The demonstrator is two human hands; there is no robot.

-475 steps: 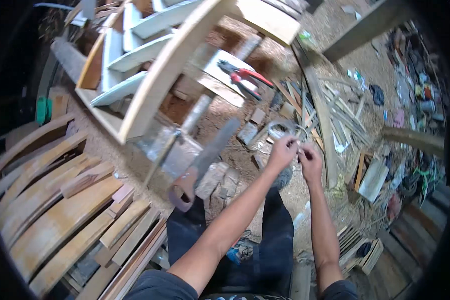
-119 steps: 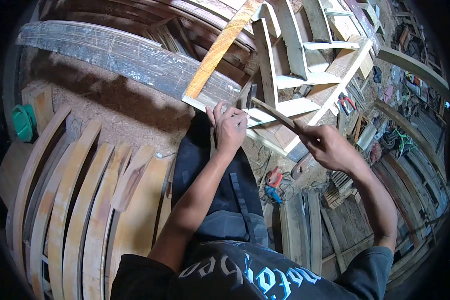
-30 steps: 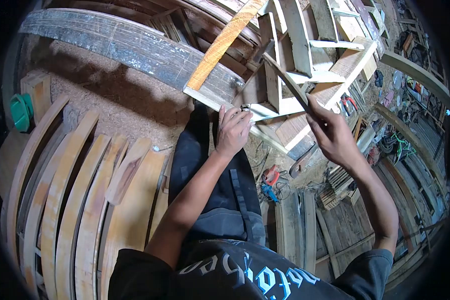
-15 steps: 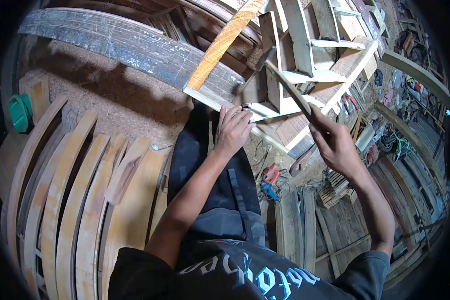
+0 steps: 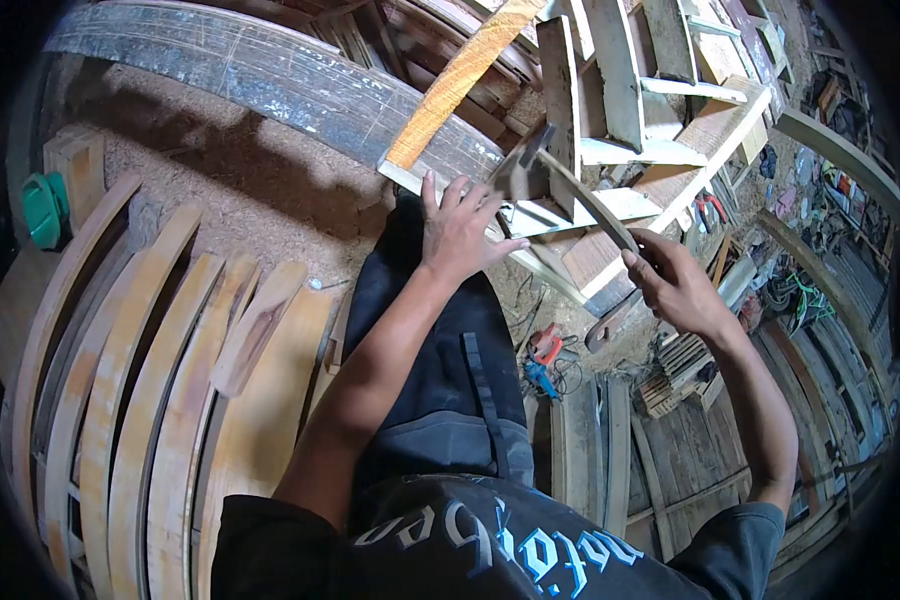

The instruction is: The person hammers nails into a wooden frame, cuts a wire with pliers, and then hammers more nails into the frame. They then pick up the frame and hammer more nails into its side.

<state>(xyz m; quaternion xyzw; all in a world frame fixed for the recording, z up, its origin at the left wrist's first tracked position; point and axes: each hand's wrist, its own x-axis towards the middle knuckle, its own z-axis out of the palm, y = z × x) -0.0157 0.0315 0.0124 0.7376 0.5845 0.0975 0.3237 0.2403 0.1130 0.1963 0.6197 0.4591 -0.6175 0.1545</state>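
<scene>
Left hand (image 5: 457, 228), fingers spread, is pressing the near corner of the wooden frame (image 5: 635, 152). Right hand (image 5: 675, 280) is clenching the hammer (image 5: 580, 195), its head hanging just beside those fingers. Curved planks (image 5: 170, 380) are crowding the left; a dark beam (image 5: 260, 75) is lying just beyond.

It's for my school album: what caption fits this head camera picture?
Right hand holds a hammer over a wooden frame while the left hand rests on its edge.
</scene>
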